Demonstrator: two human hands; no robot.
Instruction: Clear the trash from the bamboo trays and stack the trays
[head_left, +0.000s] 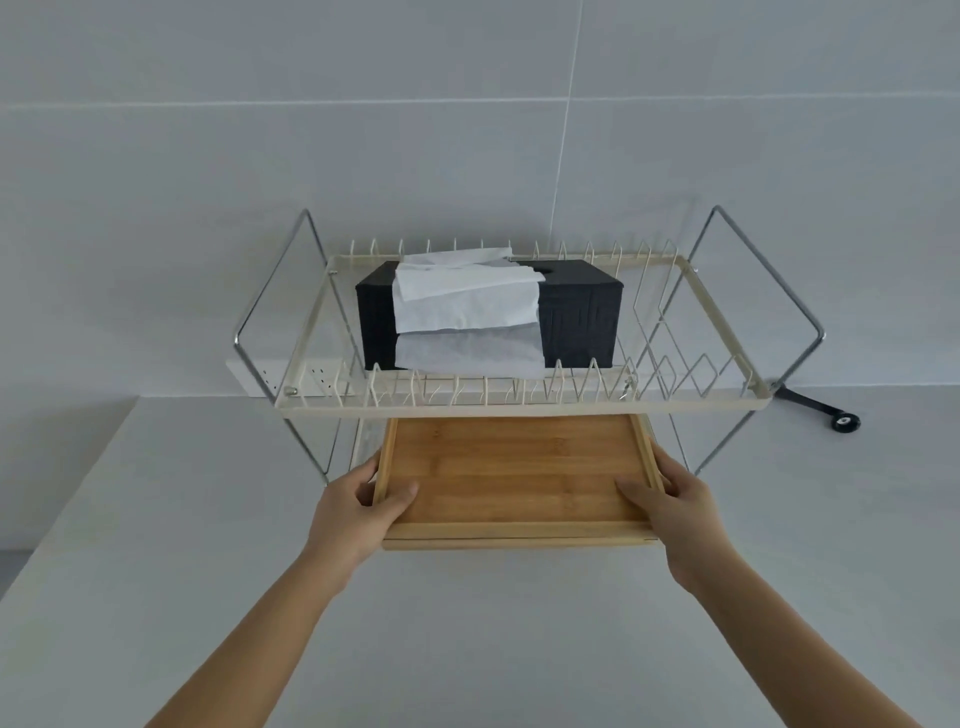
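Under rack (524, 402), tray (514, 478) far end hidden, left hand (358, 506), right hand (675, 501) grip closed on its sides

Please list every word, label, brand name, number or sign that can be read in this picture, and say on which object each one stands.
None: no readable text shows anywhere.
Bamboo tray: plain wood, no print.
Black tissue box: only a woven texture, no label.
Dish rack: no marking.
Power strip: sockets only, any marks too small to read.

Both hands (519, 512) on bamboo tray (514, 467)
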